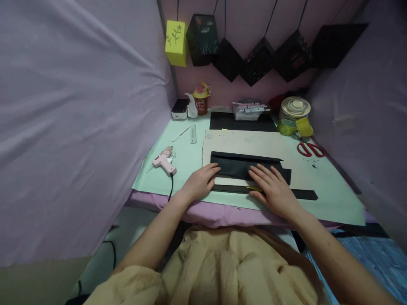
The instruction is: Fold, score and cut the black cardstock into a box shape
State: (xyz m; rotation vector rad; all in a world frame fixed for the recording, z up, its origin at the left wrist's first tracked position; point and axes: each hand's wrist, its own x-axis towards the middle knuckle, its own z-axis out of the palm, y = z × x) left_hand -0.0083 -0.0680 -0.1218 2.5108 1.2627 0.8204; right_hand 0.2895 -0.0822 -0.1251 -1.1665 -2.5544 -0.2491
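A folded piece of black card (235, 166) lies on a pale board (248, 141) in front of me, with a raised fold along its far edge and a tab at its right end. The fingertips of my left hand (201, 181) rest on its left end. My right hand (275, 188) lies flat on its right part, fingers stretched out. Closer to me is a long narrow black strip (307, 195), partly covered by my right hand. A small yellow piece (253, 189) shows beside my right thumb on the strip.
A pink glue gun (164, 162) with a cord lies at left, near a ruler (193, 134) and a thin white pen-like tool (181, 134). Red-handled scissors (310, 149) lie at right. A box of pens (250, 110) stands at the back. Paper boxes (176, 43) hang above.
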